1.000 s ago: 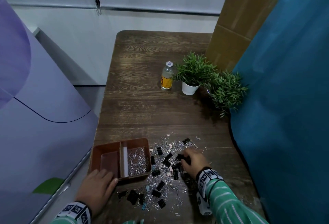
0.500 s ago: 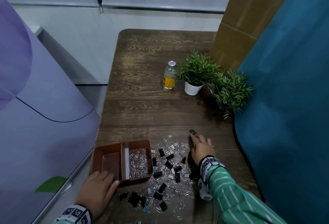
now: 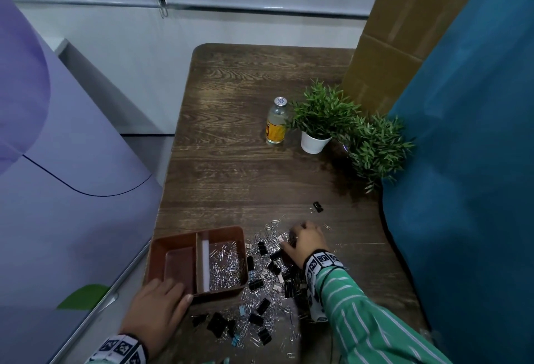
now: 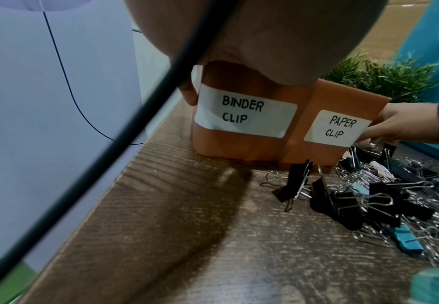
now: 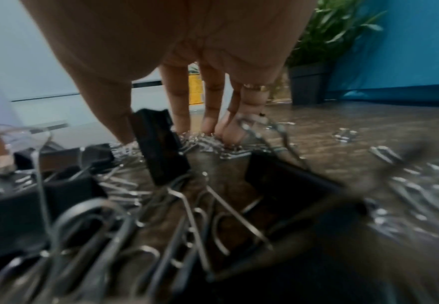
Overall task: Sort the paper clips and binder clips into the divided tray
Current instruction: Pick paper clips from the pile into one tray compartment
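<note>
**Gathering paper clips from the far edge of the pile**

I am watching the right hand (image 3: 306, 241) raking silver wire paper clips (image 5: 213, 144) together, fingertips (image 5: 208, 125) down in the heap; whether the grip has closed on any I cannot tell. The left hand (image 3: 157, 306) is resting flat against the near wall of the brown divided plastic tray (image 3: 173, 243), its grip relaxed and holding nothing. The tray's right compartment is holding paper clips; the left one looks bare. Black binder clips (image 3: 261, 248) are lying mixed through the pile just right of the tray, one stray (image 3: 318, 207) farther off.

Next, I judge, a pinch and lift toward the right compartment.

The dark wood-grain worktop (image 3: 245, 103) is also carrying a small glass bottle (image 3: 276, 122) and two potted green plants (image 3: 323, 115), beside a blue curtain (image 3: 468, 161).
</note>
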Action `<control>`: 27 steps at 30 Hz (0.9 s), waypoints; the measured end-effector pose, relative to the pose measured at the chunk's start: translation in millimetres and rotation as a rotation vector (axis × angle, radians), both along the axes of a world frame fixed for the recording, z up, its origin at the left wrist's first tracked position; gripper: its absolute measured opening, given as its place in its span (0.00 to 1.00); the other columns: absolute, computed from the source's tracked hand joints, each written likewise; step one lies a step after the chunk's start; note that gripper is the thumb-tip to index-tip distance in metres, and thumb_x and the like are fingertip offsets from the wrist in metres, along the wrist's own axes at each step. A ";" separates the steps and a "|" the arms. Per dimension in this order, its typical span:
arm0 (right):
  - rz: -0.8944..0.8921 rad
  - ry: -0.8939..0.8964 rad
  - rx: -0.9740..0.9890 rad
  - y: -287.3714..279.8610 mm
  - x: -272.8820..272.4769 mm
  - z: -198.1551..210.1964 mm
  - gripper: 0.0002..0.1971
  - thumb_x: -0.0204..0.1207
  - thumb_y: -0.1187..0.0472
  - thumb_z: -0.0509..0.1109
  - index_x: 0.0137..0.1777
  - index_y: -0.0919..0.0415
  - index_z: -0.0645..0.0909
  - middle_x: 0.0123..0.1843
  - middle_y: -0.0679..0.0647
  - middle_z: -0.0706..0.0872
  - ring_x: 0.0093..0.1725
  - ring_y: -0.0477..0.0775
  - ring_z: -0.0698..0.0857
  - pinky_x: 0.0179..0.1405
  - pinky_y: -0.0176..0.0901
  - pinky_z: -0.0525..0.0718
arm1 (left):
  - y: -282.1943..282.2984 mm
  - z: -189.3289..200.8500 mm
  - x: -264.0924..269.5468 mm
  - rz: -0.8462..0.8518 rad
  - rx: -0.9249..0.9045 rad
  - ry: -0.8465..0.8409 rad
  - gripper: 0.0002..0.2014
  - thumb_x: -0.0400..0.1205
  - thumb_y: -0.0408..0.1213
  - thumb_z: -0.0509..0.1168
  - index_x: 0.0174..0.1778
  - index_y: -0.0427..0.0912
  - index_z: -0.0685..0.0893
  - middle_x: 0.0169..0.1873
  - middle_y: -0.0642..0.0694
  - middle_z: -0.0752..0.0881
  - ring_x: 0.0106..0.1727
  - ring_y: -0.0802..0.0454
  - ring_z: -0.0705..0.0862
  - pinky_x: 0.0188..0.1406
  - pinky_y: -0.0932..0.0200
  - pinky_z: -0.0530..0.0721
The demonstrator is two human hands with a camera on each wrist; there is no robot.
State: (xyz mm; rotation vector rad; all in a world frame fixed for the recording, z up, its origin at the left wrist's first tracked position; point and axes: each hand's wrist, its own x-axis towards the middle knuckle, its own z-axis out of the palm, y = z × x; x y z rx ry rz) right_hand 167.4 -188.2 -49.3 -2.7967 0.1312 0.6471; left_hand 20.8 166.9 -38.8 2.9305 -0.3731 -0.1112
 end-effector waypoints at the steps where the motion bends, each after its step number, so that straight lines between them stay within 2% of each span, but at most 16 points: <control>1: 0.016 -0.020 -0.001 -0.1 0.6 0.7 0.29 0.77 0.35 0.69 0.73 0.50 0.78 0.79 0.57 0.71 0.78 0.63 0.69 0.78 0.59 0.73 | -0.5 1.2 0.1 0.001 0.001 -0.002 0.16 0.86 0.57 0.50 0.37 0.55 0.73 0.34 0.55 0.75 0.35 0.50 0.73 0.36 0.51 0.73; 2: 0.004 -0.043 -0.010 -2.7 1.4 1.2 0.31 0.76 0.34 0.69 0.75 0.49 0.76 0.80 0.57 0.71 0.78 0.63 0.68 0.77 0.59 0.74 | -0.6 2.0 -0.3 0.003 0.001 -0.005 0.16 0.86 0.57 0.50 0.37 0.55 0.73 0.33 0.55 0.75 0.35 0.51 0.73 0.36 0.52 0.73; 6: -0.197 -0.001 -0.052 -21.4 4.1 1.6 0.52 0.64 0.22 0.68 0.85 0.46 0.60 0.86 0.58 0.59 0.83 0.72 0.58 0.77 0.70 0.72 | -0.4 1.7 -0.9 0.004 -0.002 -0.011 0.16 0.86 0.57 0.51 0.37 0.55 0.72 0.34 0.55 0.75 0.35 0.50 0.73 0.36 0.50 0.74; 8: -0.154 0.036 -0.081 -21.9 2.6 2.6 0.53 0.63 0.21 0.68 0.85 0.46 0.60 0.87 0.58 0.57 0.83 0.72 0.58 0.76 0.71 0.72 | -0.2 1.2 -1.1 0.001 -0.005 -0.018 0.16 0.86 0.57 0.52 0.37 0.55 0.72 0.34 0.55 0.75 0.35 0.49 0.73 0.36 0.50 0.74; 12: -0.047 0.036 -0.091 -5.3 -4.0 5.0 0.47 0.68 0.27 0.71 0.84 0.46 0.63 0.83 0.59 0.61 0.81 0.69 0.61 0.76 0.66 0.73 | -1.5 2.7 -0.9 0.001 -0.003 -0.028 0.16 0.86 0.56 0.52 0.36 0.54 0.73 0.33 0.54 0.75 0.35 0.48 0.74 0.36 0.50 0.73; 18: 0.078 -0.005 -0.087 14.2 -2.8 -6.8 0.24 0.82 0.46 0.69 0.76 0.52 0.75 0.75 0.61 0.72 0.75 0.65 0.70 0.76 0.59 0.77 | -1.5 2.3 -0.8 0.004 0.000 -0.022 0.15 0.86 0.56 0.53 0.36 0.56 0.72 0.33 0.55 0.75 0.35 0.50 0.73 0.37 0.51 0.72; 20: 0.136 0.008 -0.101 18.5 -2.2 -11.2 0.20 0.84 0.54 0.68 0.75 0.54 0.77 0.70 0.61 0.77 0.70 0.63 0.76 0.71 0.55 0.81 | -1.4 1.8 -1.0 0.006 0.000 -0.019 0.15 0.86 0.56 0.53 0.36 0.56 0.72 0.33 0.56 0.75 0.35 0.51 0.73 0.37 0.52 0.72; 23: 0.180 0.001 -0.121 22.0 0.5 -15.9 0.15 0.82 0.66 0.67 0.68 0.57 0.82 0.60 0.57 0.84 0.56 0.57 0.85 0.57 0.50 0.90 | -0.9 0.4 -1.2 0.010 0.001 -0.014 0.14 0.86 0.57 0.53 0.37 0.56 0.72 0.33 0.56 0.74 0.35 0.51 0.73 0.38 0.52 0.72; 27: 0.220 0.041 -0.169 25.4 4.9 -14.1 0.09 0.82 0.67 0.69 0.59 0.59 0.86 0.55 0.56 0.87 0.51 0.56 0.89 0.54 0.49 0.91 | 0.8 -3.0 -1.8 0.012 0.002 -0.011 0.15 0.86 0.57 0.52 0.37 0.56 0.72 0.34 0.56 0.75 0.36 0.51 0.73 0.38 0.52 0.73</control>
